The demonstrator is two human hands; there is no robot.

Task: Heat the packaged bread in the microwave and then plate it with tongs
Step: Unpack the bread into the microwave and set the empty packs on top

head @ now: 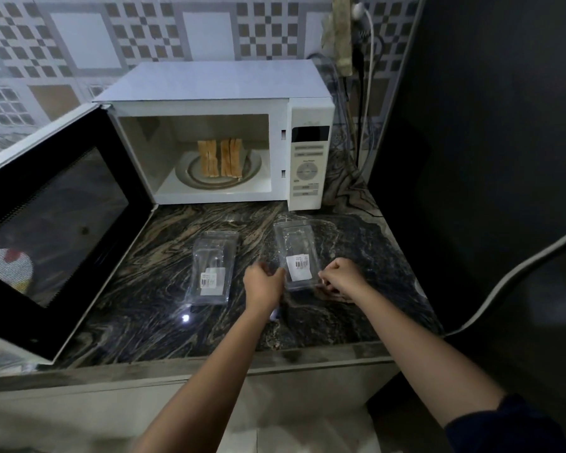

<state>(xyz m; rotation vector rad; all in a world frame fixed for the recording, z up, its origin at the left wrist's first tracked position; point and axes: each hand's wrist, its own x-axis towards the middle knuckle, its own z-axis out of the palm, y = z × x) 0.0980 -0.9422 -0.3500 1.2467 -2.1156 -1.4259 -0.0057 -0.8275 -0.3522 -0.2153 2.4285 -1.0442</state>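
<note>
Several slices of bread [219, 157] stand upright on a plate [190, 173] inside the white microwave [209, 93], whose door [46, 223] hangs wide open to the left. Two clear plastic packages lie empty on the marble counter [151, 305]. The right package [296, 253] carries a barcode label; my left hand [263, 282] grips its near left corner and my right hand [339, 276] pinches its near right corner. The left package [211, 268] lies untouched beside them. No tongs are in view.
The open door takes up the counter's left side. Cables [368, 93] hang down the tiled wall right of the microwave. A dark wall and a grey hose [504, 282] border the counter on the right. The control panel [307, 165] faces me.
</note>
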